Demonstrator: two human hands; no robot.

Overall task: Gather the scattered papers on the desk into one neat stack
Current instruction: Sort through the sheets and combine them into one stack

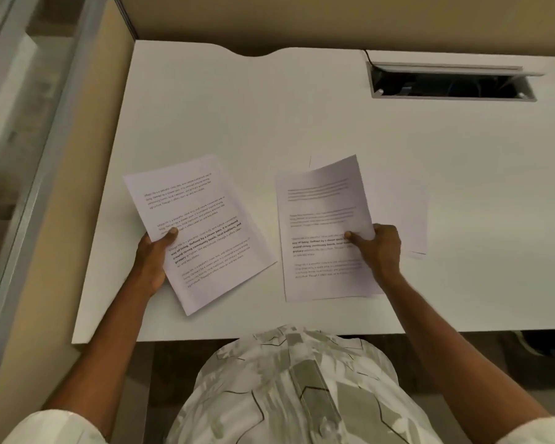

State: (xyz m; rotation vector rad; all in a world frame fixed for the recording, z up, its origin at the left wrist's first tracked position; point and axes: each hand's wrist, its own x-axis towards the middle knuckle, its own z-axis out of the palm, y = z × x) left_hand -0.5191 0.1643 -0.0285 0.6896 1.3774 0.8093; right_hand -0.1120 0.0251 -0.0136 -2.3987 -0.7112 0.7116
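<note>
Two printed sheets are being held up, one per hand. The left sheet [202,232] is white w/ several short paragraphs of black text, one block in bold near the middle; text is sharp enough to see lines but not to read fully. The right sheet [326,232] is carrying the same sort of layout, blurred, w/ a shadow falling across its upper half. Behind the right sheet more white paper [401,213] is lying flat on the counter [269,116], edges not lined up; can't tell how many sheets.

The left hand [153,257] is clamping the left sheet at its left edge, thumb on top. The right hand [380,248] is gripping the right sheet at its right edge, thumb pressing on the printed face. The hands are well apart, a strip of bare counter between the sheets.

The counter is white, w/ a curved notch at the far edge and an open cable hatch [452,81] at far right, wires inside. Beige partition walls [302,17] are closing in the back and left side.

The left sheet's long axis is tilting, top leaning away to the left; the right sheet is standing nearly straight, top pointing away from the person.
</note>
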